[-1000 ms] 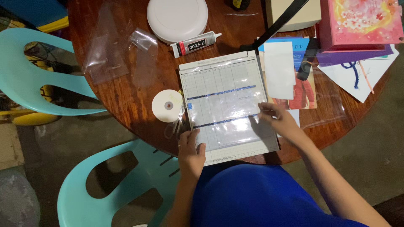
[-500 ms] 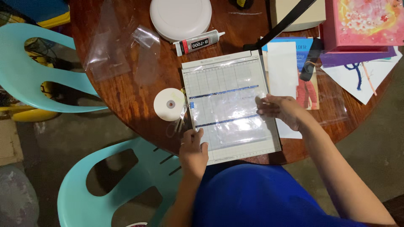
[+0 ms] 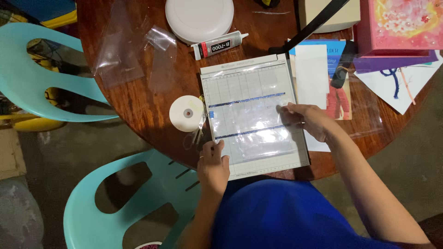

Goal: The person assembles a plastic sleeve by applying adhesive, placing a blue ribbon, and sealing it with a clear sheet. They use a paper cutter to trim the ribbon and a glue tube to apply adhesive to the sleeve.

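Note:
A white paper trimmer board [image 3: 240, 78] with a grid lies on the round wooden table [image 3: 138, 106]. A clear plastic sheet [image 3: 251, 124] with two blue glitter strips rests on it. My left hand [image 3: 213, 166] presses the sheet's near left corner against the board. My right hand [image 3: 307, 121] holds the sheet's right edge at the board's cutting side, fingers pinching it. The trimmer's black blade arm [image 3: 309, 25] stands raised at the far right.
A roll of white tape [image 3: 186, 113], scissors [image 3: 196, 133], a glue tube [image 3: 219, 45], a round white lid [image 3: 199, 18], loose clear bags [image 3: 124, 55], a white card [image 3: 311, 76], booklets, a pink box [image 3: 401, 25]. Two teal plastic chairs [image 3: 106, 203] stand left.
My right hand has slid up along the sheet's right edge, away from me. My left hand has stayed pressed on the near left corner.

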